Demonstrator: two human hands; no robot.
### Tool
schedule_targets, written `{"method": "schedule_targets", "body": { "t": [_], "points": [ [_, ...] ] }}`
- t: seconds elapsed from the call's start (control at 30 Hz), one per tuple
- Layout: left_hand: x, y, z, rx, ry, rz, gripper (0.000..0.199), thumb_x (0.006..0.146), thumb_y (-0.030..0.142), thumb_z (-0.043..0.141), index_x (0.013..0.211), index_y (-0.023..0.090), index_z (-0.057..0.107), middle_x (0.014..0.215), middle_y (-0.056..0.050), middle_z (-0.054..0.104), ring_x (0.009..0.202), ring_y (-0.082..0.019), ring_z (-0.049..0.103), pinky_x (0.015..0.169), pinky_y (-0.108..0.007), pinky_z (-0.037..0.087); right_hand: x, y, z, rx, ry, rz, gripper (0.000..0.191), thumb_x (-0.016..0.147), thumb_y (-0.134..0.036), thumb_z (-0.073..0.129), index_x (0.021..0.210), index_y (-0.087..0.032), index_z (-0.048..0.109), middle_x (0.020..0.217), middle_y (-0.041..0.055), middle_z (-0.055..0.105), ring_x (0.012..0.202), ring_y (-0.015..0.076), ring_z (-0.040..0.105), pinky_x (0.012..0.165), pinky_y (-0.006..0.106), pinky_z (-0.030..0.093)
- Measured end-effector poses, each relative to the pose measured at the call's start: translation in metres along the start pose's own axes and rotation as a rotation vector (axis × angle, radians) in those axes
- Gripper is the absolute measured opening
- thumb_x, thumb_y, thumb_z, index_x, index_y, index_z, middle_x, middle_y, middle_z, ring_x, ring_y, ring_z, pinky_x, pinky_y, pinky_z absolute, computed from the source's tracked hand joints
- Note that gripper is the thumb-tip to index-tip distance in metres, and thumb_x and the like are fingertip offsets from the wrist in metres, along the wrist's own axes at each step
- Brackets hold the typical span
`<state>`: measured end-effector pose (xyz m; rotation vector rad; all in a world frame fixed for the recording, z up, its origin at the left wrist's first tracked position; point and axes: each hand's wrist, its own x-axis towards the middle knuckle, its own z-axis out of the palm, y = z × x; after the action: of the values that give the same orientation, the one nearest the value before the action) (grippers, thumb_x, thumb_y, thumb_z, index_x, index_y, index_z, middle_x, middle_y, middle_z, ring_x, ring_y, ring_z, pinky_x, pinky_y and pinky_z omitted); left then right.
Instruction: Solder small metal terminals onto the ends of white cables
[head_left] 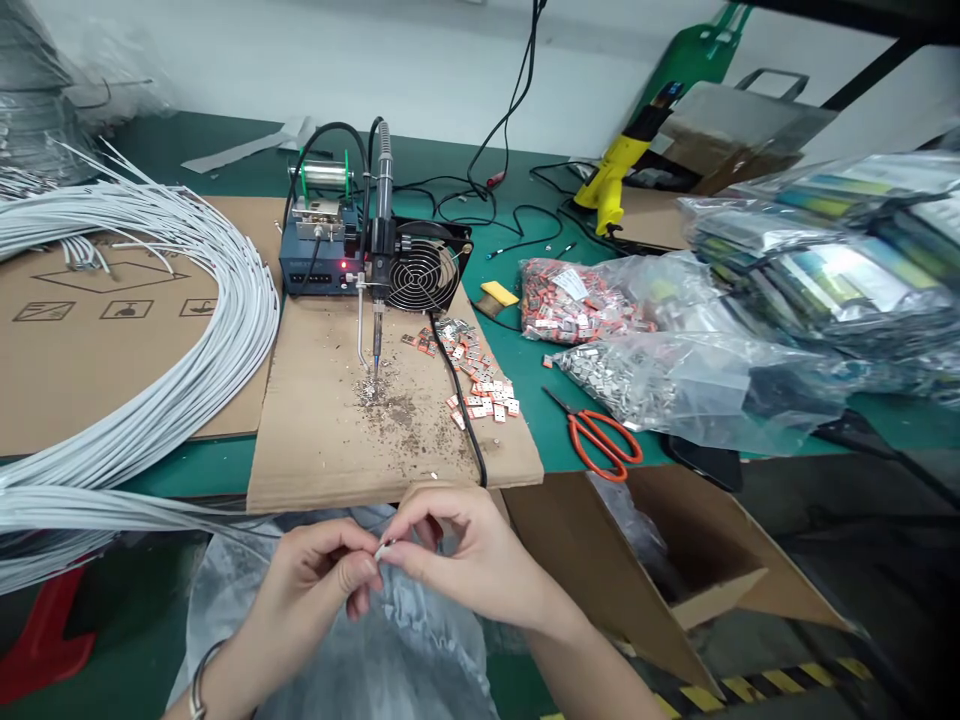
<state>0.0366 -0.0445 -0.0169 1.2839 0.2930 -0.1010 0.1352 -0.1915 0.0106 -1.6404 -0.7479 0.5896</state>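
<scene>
Both my hands meet over my lap, just below the front edge of the cardboard sheet (322, 480). Between the fingertips is a small pale piece (384, 549), mostly hidden. My right hand (457, 550) pinches it between thumb and index finger. My left hand (322, 570) is closed, its thumb and fingertips pressed together at the piece's left side; what it grips is too small to name. On the cardboard stand a soldering station (319, 265) with a red light, an upright soldering iron (382, 230), a black fan (424, 270) and scattered small orange-and-silver parts (487, 390).
White cables (232, 340) lie coiled at left. Right of the cardboard are bags of orange parts (577, 300) and metal parts (630, 385), orange-handled scissors (604, 440) and a dark phone-like object (701, 462). An open carton (570, 550) stands below the table. A black cable crosses the cardboard.
</scene>
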Motion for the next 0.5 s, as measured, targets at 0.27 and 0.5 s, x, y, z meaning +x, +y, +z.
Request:
{"method": "schedule_targets", "body": {
  "t": [0.27,0.5],
  "points": [
    [0.002,0.004,0.001,0.084,-0.124,-0.087,0.037,0.080,0.047,0.061,0.066,0.013,0.063,0.054,-0.002,0.056,0.042,-0.007,0.045,0.041,-0.017,0.037,0.002,0.006,-0.008,0.020,-0.116,-0.102,0.007,0.071,-0.018,0.070,0.068,-0.013,0.068,0.054,-0.0008,0.052,0.049,0.0081,0.040,0.046,0.020,0.031],
    [0.003,0.006,0.009,-0.075,-0.136,-0.153,0.043,0.074,0.053,0.065,0.060,0.012,0.059,0.045,0.002,0.048,0.037,-0.005,0.042,0.037,-0.014,0.036,-0.003,0.018,0.006,0.291,-0.003,-0.055,0.016,0.070,-0.018,0.067,0.060,-0.014,0.055,0.052,-0.0016,0.047,0.047,0.0083,0.036,0.044,0.021,0.029]
  ]
}}
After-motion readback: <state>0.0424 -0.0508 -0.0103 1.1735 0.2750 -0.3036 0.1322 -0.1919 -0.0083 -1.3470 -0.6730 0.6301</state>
